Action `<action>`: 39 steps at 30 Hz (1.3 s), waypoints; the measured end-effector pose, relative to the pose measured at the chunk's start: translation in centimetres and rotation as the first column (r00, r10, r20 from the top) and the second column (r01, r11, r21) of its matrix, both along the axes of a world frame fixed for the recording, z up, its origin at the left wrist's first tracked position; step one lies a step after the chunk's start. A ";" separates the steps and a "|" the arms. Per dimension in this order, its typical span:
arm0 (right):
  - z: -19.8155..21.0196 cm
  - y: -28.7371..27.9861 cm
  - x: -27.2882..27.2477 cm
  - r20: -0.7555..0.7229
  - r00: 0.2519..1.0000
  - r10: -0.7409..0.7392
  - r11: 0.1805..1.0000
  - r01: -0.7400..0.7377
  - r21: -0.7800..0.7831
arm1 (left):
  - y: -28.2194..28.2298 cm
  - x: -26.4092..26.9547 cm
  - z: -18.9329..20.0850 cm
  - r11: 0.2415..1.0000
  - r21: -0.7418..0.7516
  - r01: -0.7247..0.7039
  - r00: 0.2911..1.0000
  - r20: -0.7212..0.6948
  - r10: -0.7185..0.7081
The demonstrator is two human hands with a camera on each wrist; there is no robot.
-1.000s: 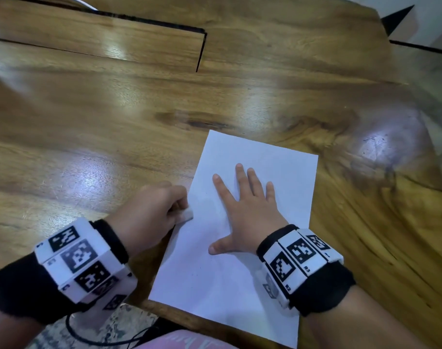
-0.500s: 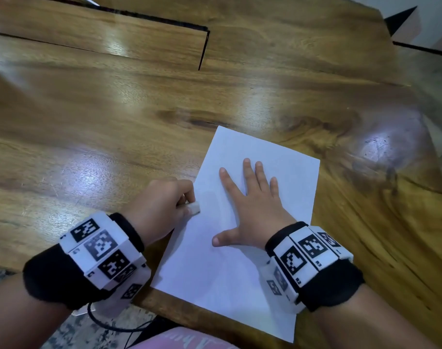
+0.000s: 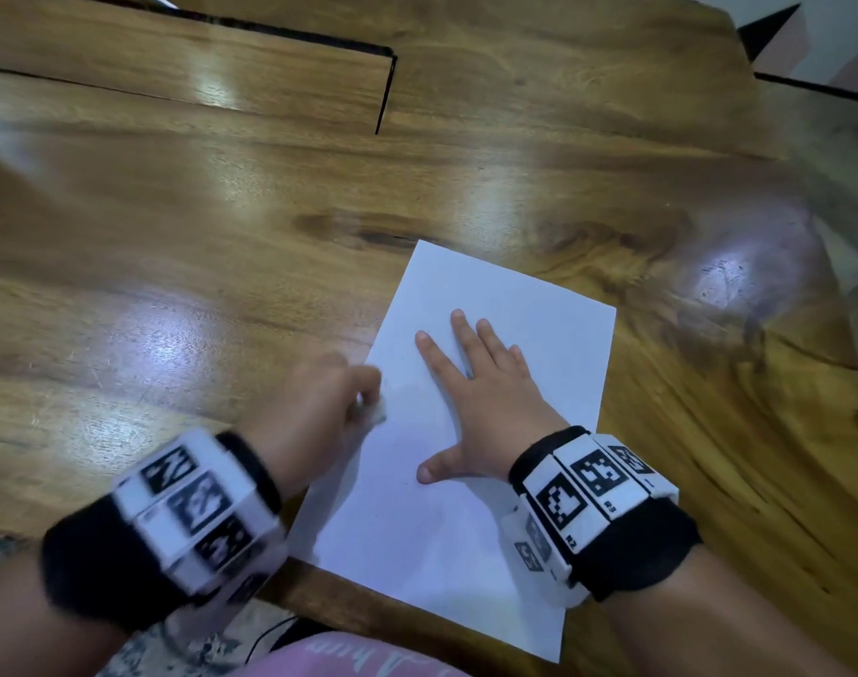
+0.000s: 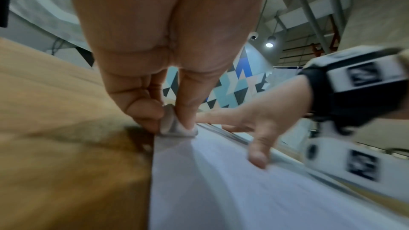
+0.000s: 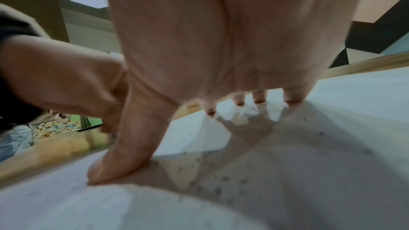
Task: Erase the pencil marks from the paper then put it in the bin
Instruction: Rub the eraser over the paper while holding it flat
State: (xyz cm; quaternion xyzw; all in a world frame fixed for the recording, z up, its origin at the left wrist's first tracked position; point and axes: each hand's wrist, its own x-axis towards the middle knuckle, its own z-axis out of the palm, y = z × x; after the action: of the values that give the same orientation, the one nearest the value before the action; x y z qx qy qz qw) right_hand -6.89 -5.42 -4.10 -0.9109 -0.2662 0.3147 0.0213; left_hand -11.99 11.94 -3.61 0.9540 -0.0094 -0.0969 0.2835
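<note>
A white sheet of paper [image 3: 471, 530] lies tilted on the wooden table [image 3: 222, 266], its near corner over the front edge. My right hand [image 3: 481, 388] lies flat on the sheet with fingers spread, pressing it down [image 5: 155, 137]. My left hand [image 3: 319, 408] pinches a small white eraser [image 3: 377, 412] between thumb and fingers [image 4: 177, 125] and holds it against the paper's left edge [image 4: 221, 190]. The left hand is motion-blurred. Tiny grey specks lie on the paper [image 5: 221, 181] in the right wrist view. No bin is in view.
The table has a dark seam and a raised panel [image 3: 192, 75] at the back left. A patterned floor [image 3: 192, 642] and a pink garment [image 3: 349, 662] show below the front edge. A cable [image 3: 270, 632] hangs there.
My left hand with the eraser has slid along the paper's left edge, up and slightly right onto the sheet. The right hand stays pressed flat.
</note>
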 end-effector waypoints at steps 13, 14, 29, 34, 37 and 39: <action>0.0 0.1 0.1 0.009 1.000 0.001 1.000 -0.001 -0.016 | -0.5 3.8 0.9 0.993 0.050 -0.110 0.993 -0.035 0.112; 0.0 0.1 0.1 0.009 1.000 0.003 1.000 -0.003 -0.015 | -0.4 2.9 0.7 0.993 0.043 -0.112 0.993 -0.017 0.113; 0.2 0.2 -0.1 -0.011 1.000 0.027 1.000 -0.027 -0.004 | 1.2 1.5 1.3 0.999 0.003 -0.050 0.997 -0.052 0.050; 0.0 0.6 -0.3 -0.003 1.000 -0.015 1.000 0.015 0.011 | 1.2 2.0 1.4 0.999 0.030 -0.039 0.997 -0.069 0.041; -0.1 0.7 -0.2 -0.009 1.000 -0.013 1.000 0.013 0.016 | 1.2 1.6 1.3 0.999 0.020 -0.046 0.997 -0.064 0.047; 0.0 0.5 -0.1 -0.006 1.000 -0.012 1.000 0.012 0.022 | 1.3 1.5 1.3 0.997 0.003 -0.074 0.996 -0.058 0.074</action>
State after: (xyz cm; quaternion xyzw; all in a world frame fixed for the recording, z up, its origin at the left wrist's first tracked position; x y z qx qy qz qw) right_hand -6.98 -4.89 -4.14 -0.9111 -0.2643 0.3143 0.0340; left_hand -10.49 13.20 -2.32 0.9507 0.0341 -0.1140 0.2865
